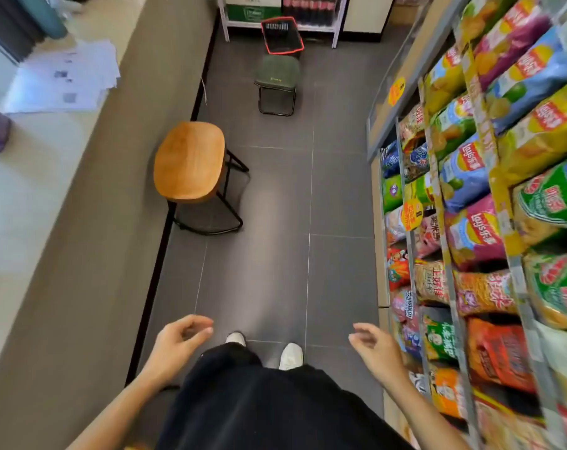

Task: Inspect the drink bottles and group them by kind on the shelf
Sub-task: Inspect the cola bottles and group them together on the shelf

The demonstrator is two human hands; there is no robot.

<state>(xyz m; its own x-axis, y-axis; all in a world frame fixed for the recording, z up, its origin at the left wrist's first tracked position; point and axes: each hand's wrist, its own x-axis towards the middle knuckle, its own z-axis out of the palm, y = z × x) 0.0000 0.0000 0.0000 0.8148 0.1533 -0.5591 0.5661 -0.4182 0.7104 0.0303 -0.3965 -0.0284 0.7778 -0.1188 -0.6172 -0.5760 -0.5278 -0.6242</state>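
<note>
Dark cola bottles [309, 6] stand in a row on a white metal shelf [335, 26] at the far end of the aisle, well away from both hands. My left hand [178, 344] hangs low at the bottom left, fingers loosely curled, holding nothing. My right hand [374, 349] hangs at the bottom right beside the snack rack, fingers relaxed and also empty. My dark trousers and white shoes show between them.
A tall rack of crisp bags [490, 196] lines the right side. A wooden stool [189, 160] stands left of the aisle by a beige counter [64, 196]. Further on, a red-rimmed shopping basket [282, 35] sits on a green stool [277, 74]. Grey tiled floor runs between.
</note>
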